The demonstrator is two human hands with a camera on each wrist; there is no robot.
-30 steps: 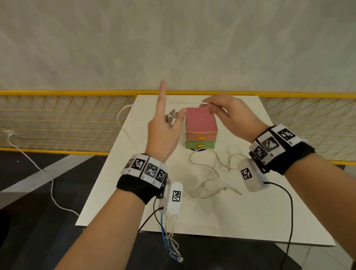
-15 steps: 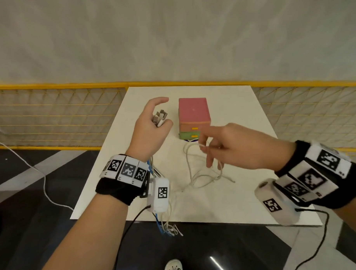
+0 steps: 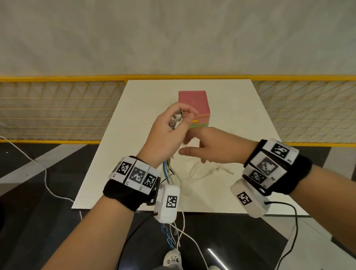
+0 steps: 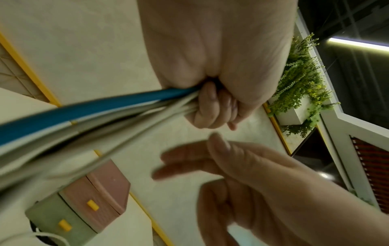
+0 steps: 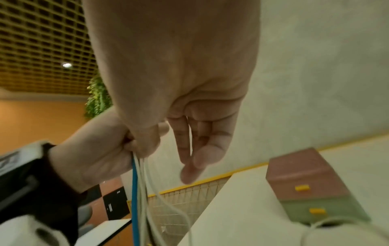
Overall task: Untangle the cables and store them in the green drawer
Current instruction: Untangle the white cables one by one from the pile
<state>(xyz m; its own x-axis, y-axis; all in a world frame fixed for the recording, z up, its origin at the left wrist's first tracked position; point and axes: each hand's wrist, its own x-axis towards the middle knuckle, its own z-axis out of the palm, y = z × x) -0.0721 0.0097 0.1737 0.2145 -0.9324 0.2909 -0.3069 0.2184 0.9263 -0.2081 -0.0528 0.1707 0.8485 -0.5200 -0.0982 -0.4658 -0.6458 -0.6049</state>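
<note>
Clearly the left hand [image 3: 169,133] is clamped on a bundle of cables [image 4: 88,116], one blue and several white, with the metal USB plugs [image 3: 176,119] standing out above the fist. The right hand [image 3: 212,147] is near it with relaxed fingers and holds nothing. More white cables [image 3: 204,170] lie loose on the tabletop [image 3: 243,116], near the green drawer [image 5: 320,211], which looks closed. These cables are light, soft and springy, so I would take each one close to its plug.
</note>
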